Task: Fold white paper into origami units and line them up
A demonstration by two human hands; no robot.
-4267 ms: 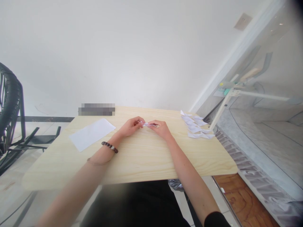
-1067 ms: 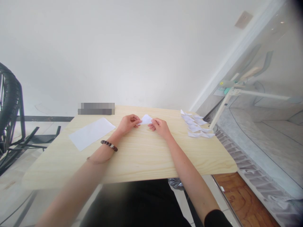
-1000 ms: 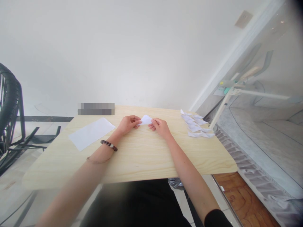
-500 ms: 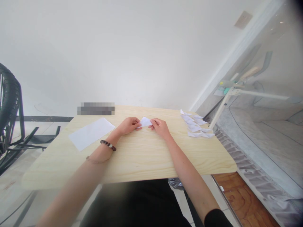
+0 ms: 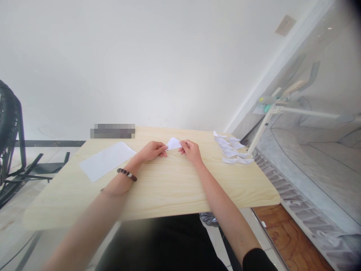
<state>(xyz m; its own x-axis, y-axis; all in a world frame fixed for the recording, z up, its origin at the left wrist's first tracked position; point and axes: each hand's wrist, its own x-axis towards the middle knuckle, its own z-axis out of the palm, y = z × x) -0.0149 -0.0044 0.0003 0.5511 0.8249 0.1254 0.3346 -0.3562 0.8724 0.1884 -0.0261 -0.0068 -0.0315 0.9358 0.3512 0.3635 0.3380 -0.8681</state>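
The pale wooden counter (image 5: 175, 188) fills the middle of the frame, its far edge running along the white wall (image 5: 169, 67) and its near edge crossing the lower part just above the person's dark clothing (image 5: 163, 244). Its near right corner is rounded, at the lower right. A wide stretch of wood grain lies between the two forearms, from the hands down to the near edge; another band of wood separates the right hand (image 5: 192, 150) from the folded white pieces (image 5: 229, 153), which sit in close rows by the counter's right edge. At centre left, the white sheet (image 5: 107, 161) lies near the left forearm, leaving the left hand (image 5: 152, 151) less room on that side. Behind the sheet, a pixelated dark object (image 5: 113, 131) stands at the far left corner.

The small folded paper (image 5: 173, 143) is at the centre of the frame, between the hands. Its blunt peak points toward the top; its long axis runs side to side, the left end slightly lower. The left grip pinches its left end, the right grip its right end. Whether the paper touches the counter, I cannot tell.
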